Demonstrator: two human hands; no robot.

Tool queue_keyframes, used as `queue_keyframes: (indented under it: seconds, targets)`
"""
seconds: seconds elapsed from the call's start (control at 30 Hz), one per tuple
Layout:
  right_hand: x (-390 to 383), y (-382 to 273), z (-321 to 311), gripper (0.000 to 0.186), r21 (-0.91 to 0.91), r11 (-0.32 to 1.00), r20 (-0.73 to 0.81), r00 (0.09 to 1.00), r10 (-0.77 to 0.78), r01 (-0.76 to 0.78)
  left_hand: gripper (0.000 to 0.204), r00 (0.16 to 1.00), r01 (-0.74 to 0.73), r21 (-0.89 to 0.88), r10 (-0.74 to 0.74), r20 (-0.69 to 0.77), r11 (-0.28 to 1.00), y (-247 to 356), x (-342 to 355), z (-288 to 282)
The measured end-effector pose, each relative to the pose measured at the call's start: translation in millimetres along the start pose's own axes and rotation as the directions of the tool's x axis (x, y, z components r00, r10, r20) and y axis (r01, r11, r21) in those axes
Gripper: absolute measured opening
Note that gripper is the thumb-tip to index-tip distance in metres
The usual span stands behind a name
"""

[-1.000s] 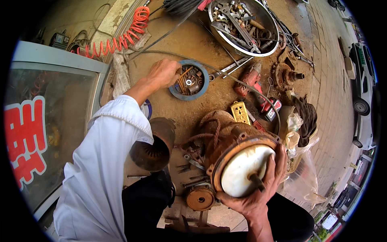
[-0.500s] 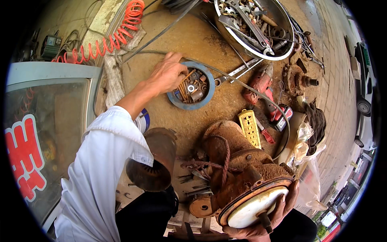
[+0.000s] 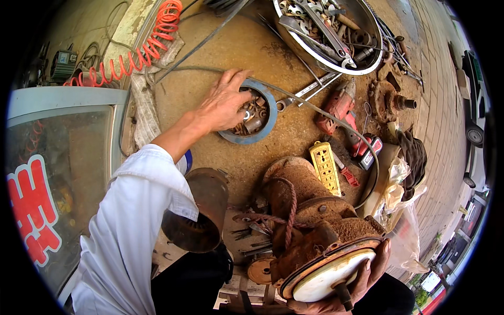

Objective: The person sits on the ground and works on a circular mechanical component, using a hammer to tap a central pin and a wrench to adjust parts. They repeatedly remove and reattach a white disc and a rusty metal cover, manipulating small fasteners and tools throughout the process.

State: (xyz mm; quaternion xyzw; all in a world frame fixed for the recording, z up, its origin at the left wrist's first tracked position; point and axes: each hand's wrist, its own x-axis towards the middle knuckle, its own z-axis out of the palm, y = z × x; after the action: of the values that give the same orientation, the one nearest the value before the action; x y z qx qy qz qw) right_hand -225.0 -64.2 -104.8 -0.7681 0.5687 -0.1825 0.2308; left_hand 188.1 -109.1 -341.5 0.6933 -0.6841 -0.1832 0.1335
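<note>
My left hand [image 3: 224,102] is over a round blue-rimmed dish [image 3: 269,126] of rusty bolts, nuts and small metal parts. Its fingers are apart and reach across the dish's left side, hiding part of the contents; I see nothing held in them. Low on the right, a rusty motor or pump body [image 3: 310,220] leans toward me, with a brown rope looped about it. Its near end has a white round face [image 3: 333,275] and a short shaft sticking out. My right hand [image 3: 367,275] grips the rim of that end from below and the right.
A dark open metal cylinder [image 3: 207,197] sits below my left forearm. Beyond are a red cordless drill [image 3: 341,107], a yellow power strip [image 3: 325,167], wrenches [image 3: 307,94] and a basin of tools [image 3: 283,39]. A cable crosses past the dish. A glass-panelled frame [image 3: 68,94] stands left.
My left hand has shifted slightly right and farther over the dish, covering more of its small parts. My right hand stays on the rusty body, which has barely moved.
</note>
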Motion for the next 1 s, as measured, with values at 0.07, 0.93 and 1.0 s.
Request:
queue_keyframes:
  seconds: [0.07, 0.93, 1.0]
  targets:
    - [-3, 2, -3, 0.062, 0.009, 0.999, 0.004, 0.999, 0.047, -0.047, 0.032, 0.999, 0.005, -0.022, -0.004, 0.041, 1.0, -2, -1, -11]
    - [5, 0, 12, 0.056, -0.002, 0.969, 0.039, 0.968, -0.248, 0.248, 0.041, 0.999, -0.045, -0.041, 0.045, 0.008, 0.998, 1, 2, -21]
    - [-3, -8, 21, 0.053, 0.053, 0.981, -0.044, 0.982, -0.183, 0.185, 0.048, 0.994, -0.105, 0.013, 0.105, 0.019, 0.994, 5, 3, -15]
